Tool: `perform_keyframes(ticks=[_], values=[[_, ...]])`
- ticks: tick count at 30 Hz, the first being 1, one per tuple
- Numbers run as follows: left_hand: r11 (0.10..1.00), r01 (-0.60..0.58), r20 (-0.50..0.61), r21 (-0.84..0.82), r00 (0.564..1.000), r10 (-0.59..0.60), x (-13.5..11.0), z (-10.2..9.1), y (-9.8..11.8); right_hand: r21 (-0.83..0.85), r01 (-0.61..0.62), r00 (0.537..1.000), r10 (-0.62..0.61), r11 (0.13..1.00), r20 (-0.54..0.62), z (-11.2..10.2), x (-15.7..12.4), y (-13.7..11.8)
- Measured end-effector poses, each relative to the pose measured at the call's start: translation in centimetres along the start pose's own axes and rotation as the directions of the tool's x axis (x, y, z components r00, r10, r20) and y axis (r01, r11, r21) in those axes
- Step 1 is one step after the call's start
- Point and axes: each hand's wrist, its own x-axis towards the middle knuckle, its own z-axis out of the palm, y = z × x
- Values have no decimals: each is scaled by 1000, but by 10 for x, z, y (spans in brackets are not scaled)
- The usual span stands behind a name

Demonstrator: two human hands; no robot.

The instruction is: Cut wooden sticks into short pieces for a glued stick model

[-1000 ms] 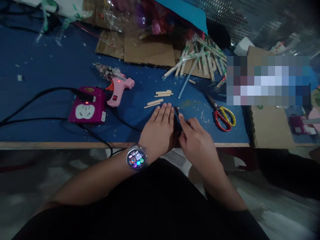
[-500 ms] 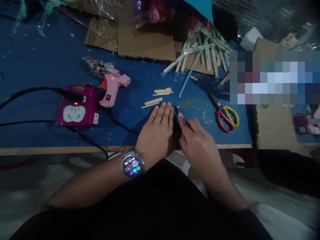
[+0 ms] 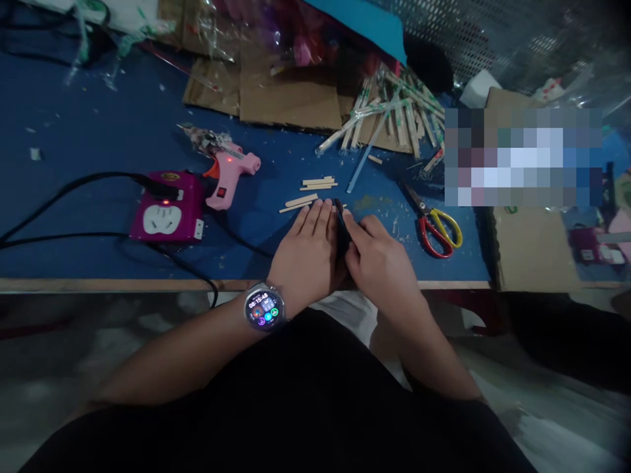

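Observation:
My left hand, with a watch on its wrist, lies flat on the blue table, fingers stretched out together. Whatever is under the palm is hidden. My right hand is closed on a small dark tool that stands against the left hand's fingers. Its blade or tip cannot be made out. Just beyond the fingertips lie a few short cut wooden sticks.
A pink glue gun rests beside a magenta power socket with black cables at left. Red and yellow scissors lie at right. Cardboard sheets, a pile of wrapped chopsticks and a cardboard box sit behind and right.
Both hands stay pressed together at the table's near edge; the right hand and dark tool have shifted slightly closer against the left fingers. The view has wobbled a little.

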Motion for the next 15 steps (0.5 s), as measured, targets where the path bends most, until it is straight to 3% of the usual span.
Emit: perform_keyframes(ticks=[7,9,15], values=[[997,-45,141,66,989,35,3,-21,-8,93,51,951,-19,994,-309,-15,-11,35],[992,-81,160,97,985,64,6,-29,-14,70,23,953,-1,997,-302,-20,-11,51],[959,-111,54,259,993,101,22,-50,-27,30,-26,975,32,999,-221,-22,-3,90]])
